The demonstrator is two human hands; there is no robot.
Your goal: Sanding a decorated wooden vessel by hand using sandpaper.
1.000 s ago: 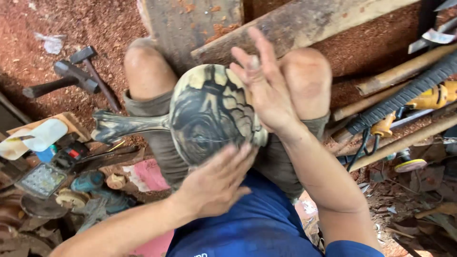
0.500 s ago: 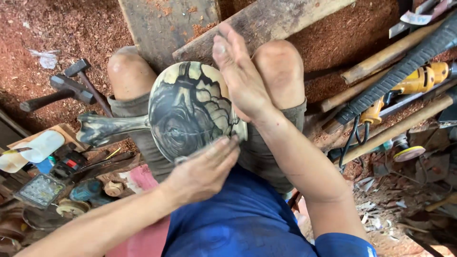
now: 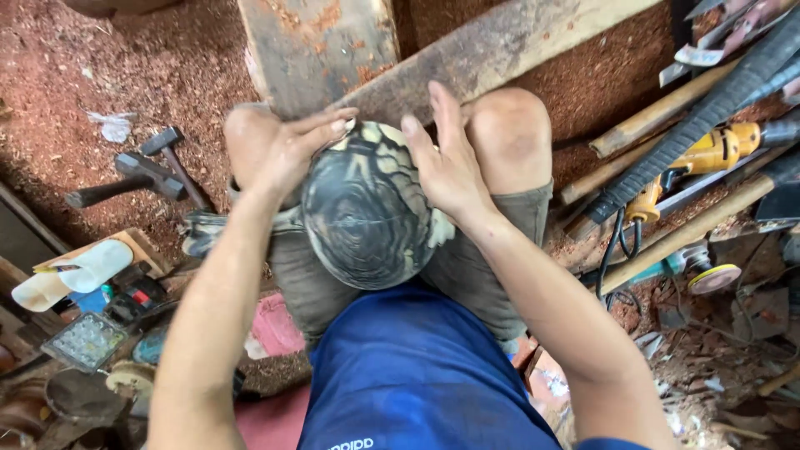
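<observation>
While both hands cup the far rim, my left hand (image 3: 287,150) and right hand (image 3: 446,167) lie flat and open on the carved wooden bowl (image 3: 367,208), pressing, not gripping. Bowl sits dome-up on my lap between my knees (image 3: 508,125). Best to keep palms spread, pressure even, stem (image 3: 204,229) braced on my thigh so it doesn't roll. Versus half a second ago: left hand has gone from near edge to far rim; right hand dropped flat. Hammers (image 3: 137,171) lie on sawdust, left.

We see a smooth, matt wooden carving (image 3: 367,208), rough weathered planks (image 3: 317,46), and powdery reddish sawdust (image 3: 125,67).
</observation>
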